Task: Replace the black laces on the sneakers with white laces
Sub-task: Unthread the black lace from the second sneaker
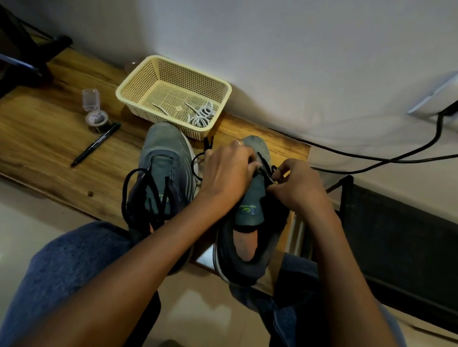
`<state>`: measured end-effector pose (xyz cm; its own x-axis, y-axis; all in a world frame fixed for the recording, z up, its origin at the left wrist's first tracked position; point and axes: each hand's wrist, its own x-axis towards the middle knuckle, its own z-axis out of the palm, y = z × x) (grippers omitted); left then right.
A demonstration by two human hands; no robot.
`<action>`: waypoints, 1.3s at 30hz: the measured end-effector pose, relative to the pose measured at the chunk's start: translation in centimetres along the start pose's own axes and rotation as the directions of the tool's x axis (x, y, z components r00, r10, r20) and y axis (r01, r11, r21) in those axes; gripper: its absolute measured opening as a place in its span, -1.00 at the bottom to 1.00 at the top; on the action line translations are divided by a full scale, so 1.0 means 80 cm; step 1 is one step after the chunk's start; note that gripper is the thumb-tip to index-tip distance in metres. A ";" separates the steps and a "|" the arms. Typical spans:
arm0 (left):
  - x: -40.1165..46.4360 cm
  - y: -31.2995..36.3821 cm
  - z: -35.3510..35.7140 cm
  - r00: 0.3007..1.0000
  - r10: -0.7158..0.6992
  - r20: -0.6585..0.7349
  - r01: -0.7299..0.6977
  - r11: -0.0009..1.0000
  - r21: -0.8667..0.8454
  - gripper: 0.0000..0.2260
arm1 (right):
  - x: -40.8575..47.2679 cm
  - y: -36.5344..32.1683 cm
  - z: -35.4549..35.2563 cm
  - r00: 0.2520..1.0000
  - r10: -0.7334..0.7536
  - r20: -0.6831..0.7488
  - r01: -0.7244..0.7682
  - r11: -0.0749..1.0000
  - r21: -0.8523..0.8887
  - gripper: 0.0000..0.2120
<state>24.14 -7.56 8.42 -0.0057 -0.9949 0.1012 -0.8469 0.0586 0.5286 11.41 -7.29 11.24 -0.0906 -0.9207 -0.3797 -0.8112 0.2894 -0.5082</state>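
Both our hands work at the right sneaker (248,229): left hand (226,170) and right hand (296,184) have fingers curled, pinching the black lace (263,165) near the lower eyelets. We judge the lace soft, limp, light; best taken close to an eyelet and drawn through, since slack loops snag. Left sneaker (163,168) sits just beside, its lace (139,194) loosened. White laces (202,116) lie in the basket (136,85) on the table (35,132).
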 end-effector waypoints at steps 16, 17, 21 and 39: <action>-0.002 0.000 0.006 0.996 0.067 0.059 -0.079 0.969 0.234 -0.83 | -0.003 -0.002 0.004 0.999 -0.024 -0.040 0.021 0.997 -0.073 -0.84; -0.001 0.000 0.008 0.996 0.059 0.073 -0.075 0.966 0.245 -0.83 | -0.003 -0.002 0.004 0.999 -0.017 -0.047 0.014 0.997 -0.074 -0.83; 0.006 -0.004 0.005 0.999 -0.039 0.031 0.034 0.990 0.140 -0.86 | -0.003 0.002 0.001 0.996 0.015 -0.083 -0.020 0.998 -0.061 -0.84; -0.001 0.003 0.012 0.998 0.037 0.059 -0.045 0.988 0.149 -0.89 | -0.002 -0.001 0.002 0.998 -0.011 -0.069 0.002 0.992 -0.127 -0.79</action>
<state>23.44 -7.54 7.77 -0.0683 -0.9952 0.0702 -0.9153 0.0905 0.3924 11.57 -7.08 11.20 -0.1216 -0.9395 -0.3201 -0.8782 0.2521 -0.4064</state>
